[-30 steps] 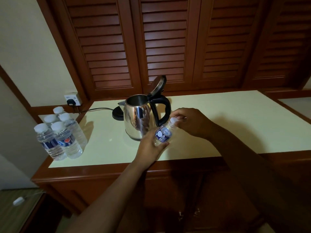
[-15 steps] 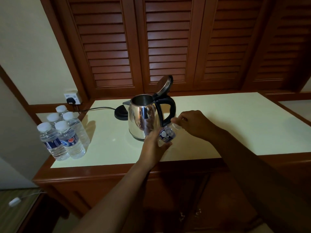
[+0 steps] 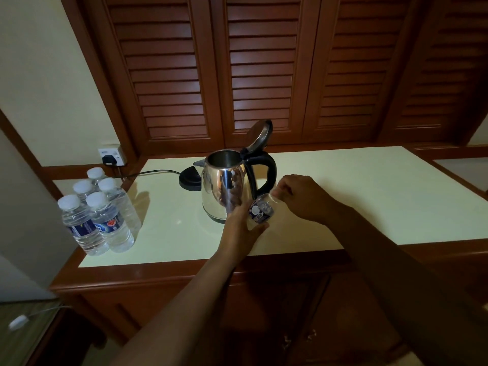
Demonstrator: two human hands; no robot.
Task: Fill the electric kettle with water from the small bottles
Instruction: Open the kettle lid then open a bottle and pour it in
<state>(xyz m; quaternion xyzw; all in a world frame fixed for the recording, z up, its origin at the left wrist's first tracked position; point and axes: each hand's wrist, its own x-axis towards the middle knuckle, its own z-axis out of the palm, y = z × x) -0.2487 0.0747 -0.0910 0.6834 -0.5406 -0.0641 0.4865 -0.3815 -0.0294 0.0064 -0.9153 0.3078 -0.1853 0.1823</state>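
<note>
Head view, bottle (image 3: 260, 211) cap hidden under right hand (image 3: 303, 196), label blurred

Both forearms are showing bare to the frame's lower edge; no sleeves, watch or bands are appearing. Left hand (image 3: 241, 223) and right hand (image 3: 303, 196) are wearing no gloves (rings impossible to make out in dim light).
</note>
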